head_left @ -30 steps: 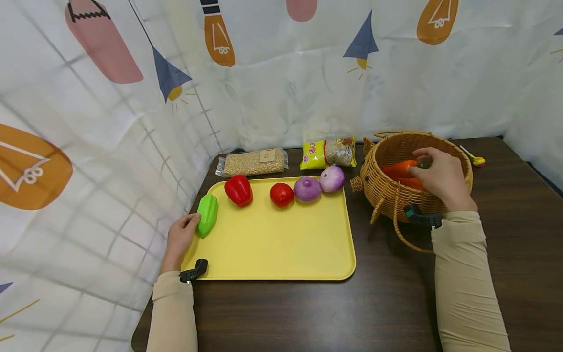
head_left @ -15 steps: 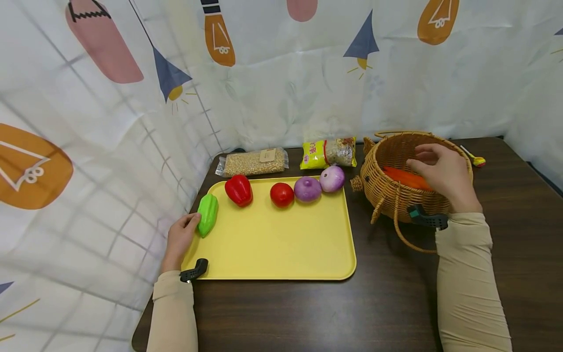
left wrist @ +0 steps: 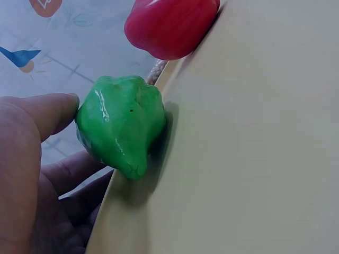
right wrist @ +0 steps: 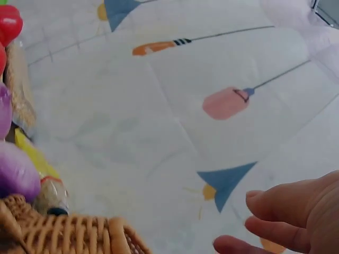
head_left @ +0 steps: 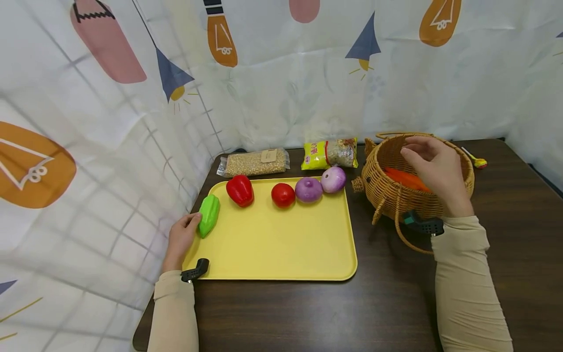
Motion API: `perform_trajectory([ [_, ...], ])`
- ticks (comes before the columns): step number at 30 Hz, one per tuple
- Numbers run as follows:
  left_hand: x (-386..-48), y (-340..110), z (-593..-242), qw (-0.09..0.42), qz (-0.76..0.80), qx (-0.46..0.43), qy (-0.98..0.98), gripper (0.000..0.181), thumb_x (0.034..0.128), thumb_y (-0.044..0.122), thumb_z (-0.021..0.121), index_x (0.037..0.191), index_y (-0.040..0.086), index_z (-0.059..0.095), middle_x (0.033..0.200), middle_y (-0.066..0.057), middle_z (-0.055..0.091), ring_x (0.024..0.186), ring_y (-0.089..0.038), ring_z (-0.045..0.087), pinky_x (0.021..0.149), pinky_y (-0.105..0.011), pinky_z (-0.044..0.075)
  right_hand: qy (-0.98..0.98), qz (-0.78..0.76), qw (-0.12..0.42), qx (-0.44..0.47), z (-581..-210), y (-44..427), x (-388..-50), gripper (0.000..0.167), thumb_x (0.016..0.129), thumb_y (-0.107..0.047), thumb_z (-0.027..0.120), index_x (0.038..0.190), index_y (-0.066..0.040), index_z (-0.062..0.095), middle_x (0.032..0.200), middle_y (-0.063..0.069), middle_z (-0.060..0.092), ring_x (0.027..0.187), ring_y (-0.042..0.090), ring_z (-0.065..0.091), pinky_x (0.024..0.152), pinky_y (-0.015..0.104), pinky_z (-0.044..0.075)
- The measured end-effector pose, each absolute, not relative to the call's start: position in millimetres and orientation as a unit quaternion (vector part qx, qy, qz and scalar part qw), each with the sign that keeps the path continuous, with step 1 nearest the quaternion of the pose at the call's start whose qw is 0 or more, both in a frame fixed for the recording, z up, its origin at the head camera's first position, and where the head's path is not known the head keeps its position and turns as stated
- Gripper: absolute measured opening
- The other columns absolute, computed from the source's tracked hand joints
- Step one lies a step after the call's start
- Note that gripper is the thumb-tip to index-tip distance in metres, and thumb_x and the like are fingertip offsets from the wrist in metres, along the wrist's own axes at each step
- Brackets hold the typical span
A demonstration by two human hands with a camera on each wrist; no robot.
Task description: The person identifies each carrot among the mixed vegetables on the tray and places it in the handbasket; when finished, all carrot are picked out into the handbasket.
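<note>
At the left edge of the yellow tray [head_left: 281,244], my left hand [head_left: 181,240] holds a green ridged fruit [head_left: 208,215] by its side. In the left wrist view the thumb lies against the green fruit [left wrist: 119,119], and the fingers pass partly out of sight behind it. My right hand [head_left: 440,171] is over the wicker basket [head_left: 391,195], fingers loosely bent with nothing between them. Orange carrots [head_left: 406,179] lie in the basket, partly hidden by its rim and the hand. The right wrist view shows the right hand [right wrist: 296,217] beside the basket rim [right wrist: 79,233].
On the tray are a red bell pepper [head_left: 240,190], a tomato [head_left: 283,195] and two purple onions [head_left: 309,189]. Behind it lie a bag of grains [head_left: 255,162] and a yellow packet [head_left: 331,153]. A lollipop-like item [head_left: 477,160] is right of the basket.
My right hand has let go of an orange carrot with a green top inside the basket and lifted a little. My left hand has stayed on the green fruit.
</note>
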State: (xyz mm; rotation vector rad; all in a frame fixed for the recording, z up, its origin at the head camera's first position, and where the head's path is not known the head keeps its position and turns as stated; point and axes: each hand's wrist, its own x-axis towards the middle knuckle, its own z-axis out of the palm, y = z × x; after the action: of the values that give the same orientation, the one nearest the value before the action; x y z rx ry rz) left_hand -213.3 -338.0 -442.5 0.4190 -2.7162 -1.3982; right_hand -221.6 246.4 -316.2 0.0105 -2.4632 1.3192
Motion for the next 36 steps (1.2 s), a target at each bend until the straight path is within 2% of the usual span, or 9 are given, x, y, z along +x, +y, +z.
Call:
perform_trajectory([
  [5,-214.0,-336.2,-442.7,0.024,-0.451,0.142,-0.881,0.075,0.0968,0.062,0.042,0.145,0.005,0.047,0.148,-0.02,0.043,0.137,-0.036,0.037,0.114,-0.05,0.029,-0.856,0.481,0.186,0.026,-310.6,233.1,-218.7,0.041,0.097,-0.04,0.059,0.13,-0.016,0.061,0.108,-0.005,0.062,0.094,0.0,0.056,0.077,0.018,0.045],
  [16,-214.1,-338.0,-436.4,0.03,-0.457,0.131,-0.879,0.078,0.0963,0.064,0.04,0.148,0.006,0.042,0.151,-0.02,0.039,0.139,-0.038,0.034,0.114,-0.051,0.029,-0.836,0.508,0.199,0.061,-295.3,223.4,-198.8,0.035,0.098,-0.033,0.06,0.128,-0.016,0.063,0.112,-0.003,0.064,0.098,0.004,0.06,0.079,0.016,0.046],
  [21,-212.7,-340.0,-419.7,0.021,-0.396,0.079,-0.915,0.079,0.1003,0.06,0.033,0.152,-0.001,0.031,0.149,-0.027,0.037,0.133,-0.045,0.038,0.107,-0.057,0.035,-0.836,0.503,0.205,0.076,-292.8,218.1,-196.8,0.036,0.098,-0.029,0.061,0.13,-0.013,0.062,0.114,-0.003,0.064,0.099,0.003,0.059,0.081,0.016,0.045],
  [26,-216.6,-327.4,-383.2,0.04,-0.327,0.018,-0.944,0.074,0.1032,0.053,0.034,0.152,-0.002,0.027,0.146,-0.027,0.041,0.131,-0.046,0.04,0.102,-0.061,0.037,-0.86,0.465,0.19,0.095,-280.4,208.2,-202.4,0.037,0.097,-0.033,0.062,0.129,-0.016,0.063,0.117,0.004,0.065,0.097,0.001,0.058,0.083,0.017,0.045],
  [30,-229.1,-303.2,-339.9,0.036,-0.298,-0.032,-0.953,0.075,0.1017,0.055,0.037,0.155,0.004,0.025,0.15,-0.025,0.038,0.132,-0.046,0.039,0.103,-0.061,0.037,-0.886,0.417,0.156,0.129,-262.9,195.7,-211.9,0.041,0.097,-0.037,0.061,0.132,-0.016,0.061,0.127,0.007,0.062,0.111,0.02,0.062,0.093,0.035,0.049],
  [32,-237.9,-286.7,-316.5,0.031,-0.274,-0.057,-0.96,0.075,0.1008,0.056,0.039,0.155,0.006,0.026,0.152,-0.023,0.035,0.132,-0.046,0.039,0.105,-0.06,0.036,-0.903,0.375,0.146,0.153,-254.7,188.1,-219.0,0.044,0.097,-0.038,0.061,0.134,-0.016,0.06,0.133,0.009,0.059,0.115,0.032,0.059,0.095,0.047,0.048],
  [33,-242.5,-277.9,-304.8,0.026,-0.262,-0.069,-0.962,0.074,0.1006,0.056,0.04,0.155,0.006,0.027,0.152,-0.022,0.034,0.134,-0.045,0.037,0.106,-0.06,0.034,-0.91,0.352,0.142,0.164,-251.3,184.2,-222.9,0.045,0.097,-0.038,0.061,0.135,-0.015,0.059,0.136,0.009,0.057,0.111,0.037,0.06,0.092,0.052,0.048],
  [36,-256.0,-251.6,-275.7,0.025,-0.22,-0.109,-0.969,0.072,0.1004,0.053,0.044,0.153,0.007,0.031,0.154,-0.02,0.033,0.138,-0.043,0.033,0.11,-0.06,0.028,-0.929,0.28,0.139,0.197,-243.2,172.8,-234.9,0.051,0.098,-0.037,0.06,0.141,-0.013,0.053,0.143,0.012,0.051,0.112,0.039,0.058,0.092,0.054,0.047],
])
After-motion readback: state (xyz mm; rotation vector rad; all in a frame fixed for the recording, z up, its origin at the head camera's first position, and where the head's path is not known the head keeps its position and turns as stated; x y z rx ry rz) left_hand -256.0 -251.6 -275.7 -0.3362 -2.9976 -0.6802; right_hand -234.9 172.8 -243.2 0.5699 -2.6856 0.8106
